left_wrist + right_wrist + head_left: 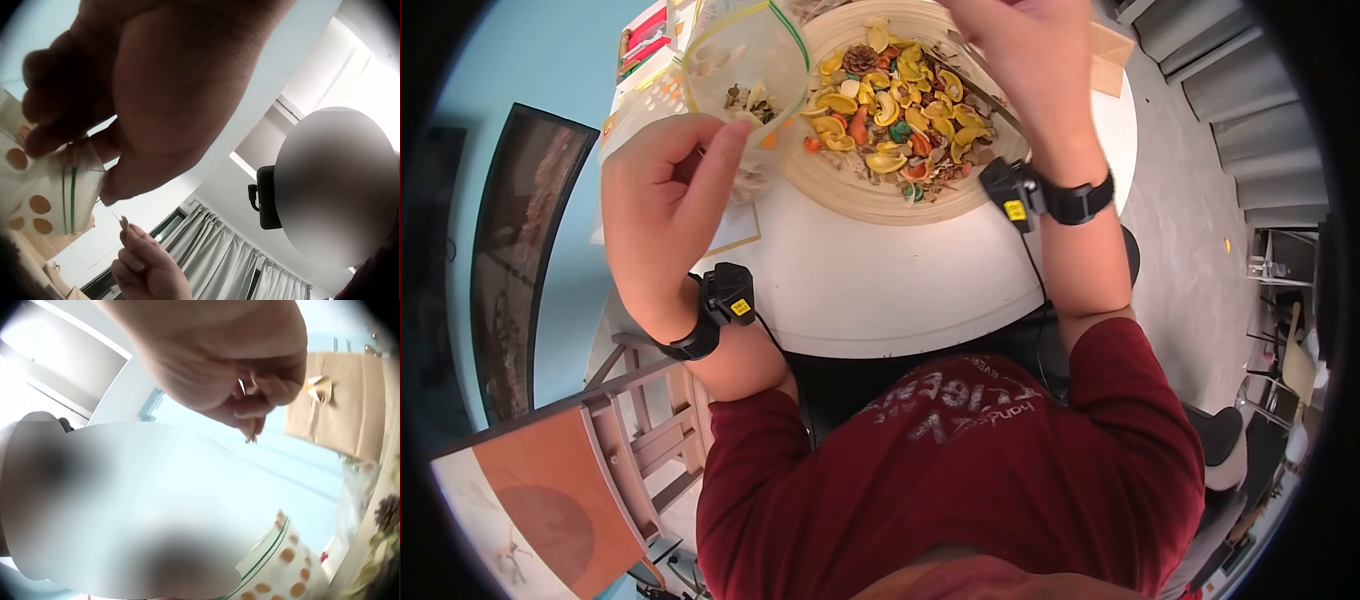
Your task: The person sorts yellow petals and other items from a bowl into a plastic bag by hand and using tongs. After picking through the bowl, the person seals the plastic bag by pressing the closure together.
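Observation:
My left hand [665, 190] grips the rim of a clear zip bag [718, 62] with a green zip line; orange dots on it show in the left wrist view. Some dried bits [752, 103] lie inside the bag. To the right, my right hand [1040, 75] is raised over the far side of a round wooden tray [840, 198]. Between its fingertips it pinches a small pale piece [250, 439], seen in both wrist views. Yellow, orange and green potpourri [900, 105] is heaped on the tray, with a pine cone [860, 58] among it.
The tray stands on a white round table [880, 290]. A brown paper bag [350, 412] stands beyond the tray. Red-edged packs [645, 40] lie at the far left. A chair [650, 430] is at the lower left, and grey curtains [1250, 110] hang at the right.

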Action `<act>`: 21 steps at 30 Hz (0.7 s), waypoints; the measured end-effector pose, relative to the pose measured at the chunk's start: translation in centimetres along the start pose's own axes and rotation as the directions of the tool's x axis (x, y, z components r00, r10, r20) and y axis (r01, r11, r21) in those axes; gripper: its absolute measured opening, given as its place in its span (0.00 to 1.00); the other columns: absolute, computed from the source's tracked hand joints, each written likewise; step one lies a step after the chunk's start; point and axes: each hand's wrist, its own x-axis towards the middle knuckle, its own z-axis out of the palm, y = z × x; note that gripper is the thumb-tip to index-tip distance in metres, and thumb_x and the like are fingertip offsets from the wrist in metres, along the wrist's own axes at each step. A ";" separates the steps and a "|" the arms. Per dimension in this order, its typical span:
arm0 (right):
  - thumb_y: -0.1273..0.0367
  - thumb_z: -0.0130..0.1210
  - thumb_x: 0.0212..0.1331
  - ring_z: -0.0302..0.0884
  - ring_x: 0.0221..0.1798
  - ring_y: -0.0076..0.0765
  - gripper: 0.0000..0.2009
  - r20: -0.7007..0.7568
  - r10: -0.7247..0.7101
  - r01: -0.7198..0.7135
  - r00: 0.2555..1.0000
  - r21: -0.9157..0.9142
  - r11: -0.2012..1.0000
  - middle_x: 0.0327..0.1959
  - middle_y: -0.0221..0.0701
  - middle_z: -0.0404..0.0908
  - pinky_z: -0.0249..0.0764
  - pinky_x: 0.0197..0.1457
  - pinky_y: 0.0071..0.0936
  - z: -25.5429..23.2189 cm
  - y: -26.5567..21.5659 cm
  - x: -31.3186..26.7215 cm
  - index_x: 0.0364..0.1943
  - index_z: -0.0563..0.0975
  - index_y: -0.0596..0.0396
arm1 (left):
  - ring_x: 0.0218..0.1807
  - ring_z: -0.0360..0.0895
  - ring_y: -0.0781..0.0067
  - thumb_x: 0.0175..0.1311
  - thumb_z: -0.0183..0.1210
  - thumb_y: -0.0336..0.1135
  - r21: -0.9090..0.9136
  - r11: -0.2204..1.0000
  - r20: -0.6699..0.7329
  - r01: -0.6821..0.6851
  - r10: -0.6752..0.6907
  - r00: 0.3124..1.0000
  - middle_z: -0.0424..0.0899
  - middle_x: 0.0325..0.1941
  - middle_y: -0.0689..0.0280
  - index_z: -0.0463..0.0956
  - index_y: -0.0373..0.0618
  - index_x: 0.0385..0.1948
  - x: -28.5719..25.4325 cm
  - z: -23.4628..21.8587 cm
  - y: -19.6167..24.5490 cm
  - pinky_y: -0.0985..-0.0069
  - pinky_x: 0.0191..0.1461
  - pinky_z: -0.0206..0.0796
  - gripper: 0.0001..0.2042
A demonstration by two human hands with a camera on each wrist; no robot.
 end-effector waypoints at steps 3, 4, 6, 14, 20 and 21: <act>0.75 0.65 0.65 0.81 0.36 0.17 0.06 0.266 -0.105 0.151 0.958 -0.159 0.976 0.36 0.30 0.88 0.76 0.39 0.19 1.8 -0.9 -1.1 0.44 0.84 0.62 | 0.20 0.66 0.81 0.63 0.72 0.31 0.042 0.997 0.101 -0.070 0.065 0.993 0.80 0.23 0.66 0.84 0.33 0.34 0.0 0.2 0.7 0.78 0.25 0.57 0.09; 0.75 0.66 0.65 0.81 0.36 0.16 0.06 0.401 -0.132 0.243 0.907 -0.241 0.939 0.35 0.31 0.89 0.76 0.38 0.19 1.9 -1.2 -1.2 0.43 0.84 0.62 | 0.19 0.66 0.80 0.62 0.73 0.31 0.064 0.992 0.139 -0.107 0.098 0.986 0.80 0.23 0.65 0.84 0.33 0.35 0.1 0.3 0.8 0.77 0.25 0.57 0.10; 0.75 0.66 0.60 0.82 0.35 0.24 0.06 0.509 0.051 0.247 0.859 -0.499 0.830 0.32 0.32 0.88 0.77 0.39 0.24 -0.1 0.9 0.5 0.40 0.85 0.62 | 0.19 0.67 0.77 0.60 0.73 0.32 0.084 0.986 0.180 -0.146 0.129 0.975 0.79 0.23 0.63 0.84 0.34 0.35 0.1 0.3 0.9 0.75 0.24 0.57 0.11; 0.76 0.65 0.49 0.87 0.42 0.50 0.09 0.377 0.351 0.222 0.857 -0.885 0.409 0.37 0.42 0.88 0.82 0.44 0.42 -2.7 5.2 1.2 0.37 0.86 0.54 | 0.18 0.67 0.72 0.60 0.73 0.34 0.116 0.982 0.172 -0.150 0.129 0.977 0.77 0.22 0.61 0.84 0.36 0.34 0.2 0.1 0.8 0.71 0.23 0.56 0.10; 0.74 0.68 0.50 0.86 0.36 0.45 0.08 0.431 0.402 0.271 0.808 -0.877 0.396 0.31 0.42 0.87 0.80 0.40 0.38 -2.8 5.6 1.5 0.35 0.86 0.60 | 0.18 0.68 0.72 0.60 0.73 0.34 0.100 0.983 0.154 -0.156 0.139 0.978 0.78 0.22 0.61 0.84 0.36 0.34 0.1 0.0 0.6 0.71 0.23 0.57 0.10; 0.74 0.68 0.50 0.86 0.35 0.45 0.08 0.436 0.390 0.279 0.811 -0.875 0.397 0.30 0.42 0.87 0.80 0.39 0.38 -2.8 5.8 1.5 0.35 0.86 0.60 | 0.18 0.68 0.72 0.60 0.73 0.34 0.099 0.983 0.155 -0.153 0.136 0.978 0.78 0.22 0.61 0.84 0.36 0.34 0.1 0.0 0.6 0.71 0.23 0.57 0.10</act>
